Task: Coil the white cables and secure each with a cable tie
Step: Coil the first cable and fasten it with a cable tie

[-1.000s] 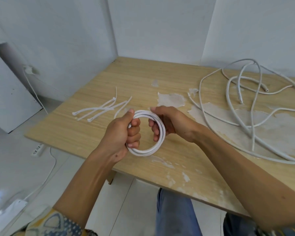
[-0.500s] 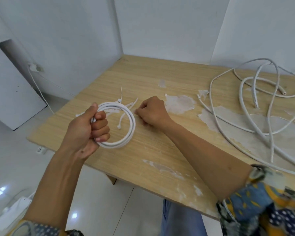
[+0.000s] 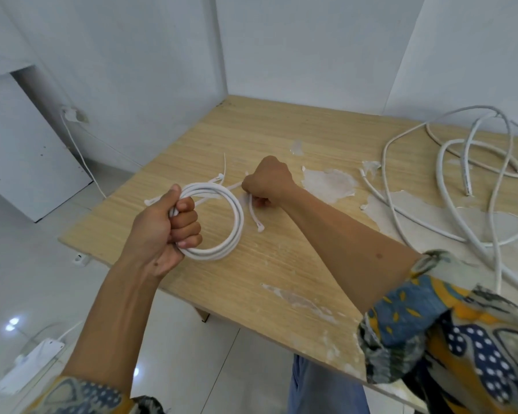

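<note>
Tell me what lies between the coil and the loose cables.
In the head view: the right hand gripping a cable tie, just right of the coil; then scuffed table up to the loose cables.

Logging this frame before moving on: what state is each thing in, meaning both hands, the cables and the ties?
left hand: grips the coiled cable, fingers curled through the loop.
coiled cable: wound in several rounds, not yet tied.
right hand: fisted, pinching one cable tie.
cable tie: unfastened, open strip.
spare cable ties: lying loose on the table.
loose cables: uncoiled, sprawled at the right.
</note>
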